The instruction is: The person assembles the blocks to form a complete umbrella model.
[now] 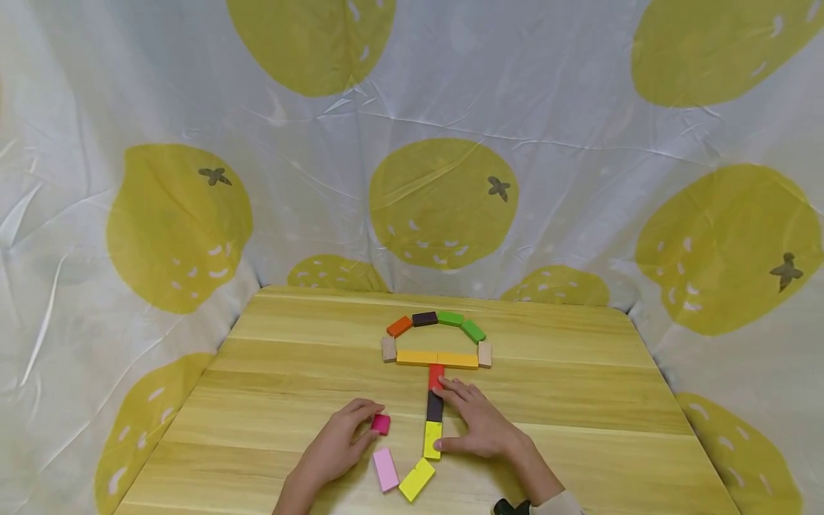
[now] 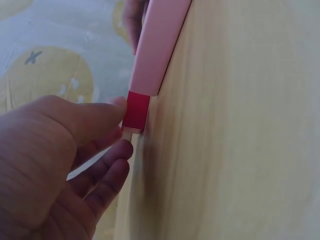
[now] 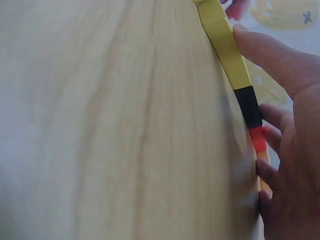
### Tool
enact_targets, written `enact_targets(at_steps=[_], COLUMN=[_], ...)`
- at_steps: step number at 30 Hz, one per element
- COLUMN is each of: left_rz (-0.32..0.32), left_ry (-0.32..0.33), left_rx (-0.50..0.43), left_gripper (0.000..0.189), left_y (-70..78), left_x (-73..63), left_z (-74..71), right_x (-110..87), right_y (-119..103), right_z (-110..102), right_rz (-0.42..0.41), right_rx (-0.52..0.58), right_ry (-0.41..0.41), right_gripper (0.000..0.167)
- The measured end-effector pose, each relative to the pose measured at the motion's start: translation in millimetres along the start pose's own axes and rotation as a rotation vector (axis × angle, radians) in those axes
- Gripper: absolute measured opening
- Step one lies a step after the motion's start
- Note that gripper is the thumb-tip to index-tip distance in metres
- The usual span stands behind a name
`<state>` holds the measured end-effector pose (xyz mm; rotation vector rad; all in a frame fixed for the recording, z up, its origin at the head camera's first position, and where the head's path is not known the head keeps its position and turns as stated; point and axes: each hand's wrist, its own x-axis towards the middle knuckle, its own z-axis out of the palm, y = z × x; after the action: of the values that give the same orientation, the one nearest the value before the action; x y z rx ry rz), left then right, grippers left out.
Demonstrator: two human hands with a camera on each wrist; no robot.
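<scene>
My left hand (image 1: 337, 442) pinches a small dark pink block (image 1: 381, 425) between thumb and fingers. In the left wrist view that dark pink block (image 2: 136, 111) stands in line with a longer pale pink block (image 2: 160, 45). On the table, the pale pink block (image 1: 386, 470) meets a slanted yellow block (image 1: 417, 479). My right hand (image 1: 483, 425) rests beside a straight row made of a red block (image 1: 436, 373), a black block (image 1: 435, 408) and a yellow block (image 1: 433, 438). Its thumb touches the yellow block; its fingertips are at the red and black ones.
Above the row lie two orange-yellow bars (image 1: 417, 357) end to end. An arch rises over them: beige blocks (image 1: 485, 355) at the sides, an orange block (image 1: 399, 327), a dark block (image 1: 425, 319) and two green blocks (image 1: 473, 330). A lemon-printed cloth (image 1: 444, 204) surrounds the wooden table (image 1: 566, 372).
</scene>
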<state>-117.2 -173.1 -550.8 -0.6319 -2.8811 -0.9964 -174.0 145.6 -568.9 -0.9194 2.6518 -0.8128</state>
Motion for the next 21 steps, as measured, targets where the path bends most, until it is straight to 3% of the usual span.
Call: enact_targets(at_steps=[21], left_rz=[-0.004], left_ry=[-0.003], left_rx=[0.005], left_gripper=[0.028], left_y=[-6.5], left_x=[-9.3], left_z=[4.6], right_x=[-0.3], right_y=[0.7], right_z=[0.6], right_rz=[-0.002], right_rx=[0.004], right_ry=[0.002], right_gripper=[0.095])
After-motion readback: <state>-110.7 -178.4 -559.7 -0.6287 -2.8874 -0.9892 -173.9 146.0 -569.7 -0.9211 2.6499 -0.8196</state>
